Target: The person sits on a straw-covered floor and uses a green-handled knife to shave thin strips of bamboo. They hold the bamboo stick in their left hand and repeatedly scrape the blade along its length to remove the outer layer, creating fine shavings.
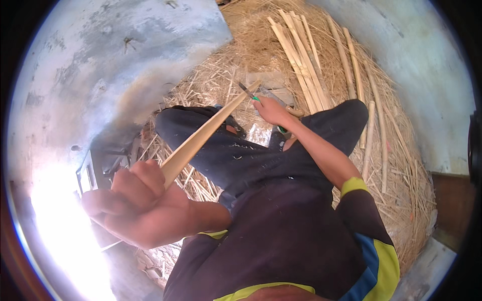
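My left hand (143,203) is closed around the near end of a long, pale strip of split bamboo (203,134). The strip slants up and away over my left leg, its far end close to my right hand. My right hand (271,109) grips a knife (246,91) with a green part at its handle and a dark blade. The blade crosses the strip near its far end; whether it touches the strip I cannot tell. Most of the knife's handle is hidden in my fingers.
I sit cross-legged on a floor strewn with shavings (241,52). Several split bamboo strips (300,60) lie ahead to the right, with round poles (369,135) beside them. A pale wall (110,60) rises at left, another wall (422,65) at right.
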Available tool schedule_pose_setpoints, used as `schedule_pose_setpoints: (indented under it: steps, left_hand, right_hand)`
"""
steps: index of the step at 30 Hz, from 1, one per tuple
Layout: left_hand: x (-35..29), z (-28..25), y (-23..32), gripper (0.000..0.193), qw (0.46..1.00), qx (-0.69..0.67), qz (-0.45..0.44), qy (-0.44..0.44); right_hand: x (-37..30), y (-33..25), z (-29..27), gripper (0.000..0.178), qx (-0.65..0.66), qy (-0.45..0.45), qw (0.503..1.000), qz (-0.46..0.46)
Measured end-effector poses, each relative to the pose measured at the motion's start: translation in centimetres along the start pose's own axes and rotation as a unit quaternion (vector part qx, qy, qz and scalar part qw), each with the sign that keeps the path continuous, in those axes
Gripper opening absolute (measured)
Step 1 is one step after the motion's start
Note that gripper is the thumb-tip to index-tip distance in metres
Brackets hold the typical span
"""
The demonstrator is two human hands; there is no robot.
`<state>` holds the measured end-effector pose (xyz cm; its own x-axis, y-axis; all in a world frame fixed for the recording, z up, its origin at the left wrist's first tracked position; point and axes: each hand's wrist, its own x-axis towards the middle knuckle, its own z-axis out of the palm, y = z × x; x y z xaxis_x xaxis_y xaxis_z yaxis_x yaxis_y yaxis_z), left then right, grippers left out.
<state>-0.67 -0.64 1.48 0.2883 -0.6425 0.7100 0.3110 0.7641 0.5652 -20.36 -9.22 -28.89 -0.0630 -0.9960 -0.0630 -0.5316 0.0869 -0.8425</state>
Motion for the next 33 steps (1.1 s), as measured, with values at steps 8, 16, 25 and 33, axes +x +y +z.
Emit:
schedule_pose_setpoints:
  steps: [8,16,25,33]
  left_hand:
    - [-0.8,-0.1,0.6,0.024,1.000,0.001,0.009,-0.007]
    - [-1.4,-0.1,0.6,0.020,0.994,-0.051,0.010,-0.097]
    - [-0.9,-0.7,0.4,0.024,0.984,-0.047,0.024,-0.173]
    - [0.6,-1.6,0.8,0.026,0.922,-0.062,-0.011,-0.381]
  right_hand:
    - [-13.6,-22.2,-6.6,0.017,0.025,0.000,0.973,-0.228]
    - [-14.9,-22.9,-7.1,0.016,-0.088,-0.006,0.970,-0.228]
    - [-15.4,-22.8,-7.4,0.019,-0.084,-0.033,0.974,-0.210]
    - [-15.6,-23.5,-8.8,0.016,-0.090,-0.043,0.973,-0.207]
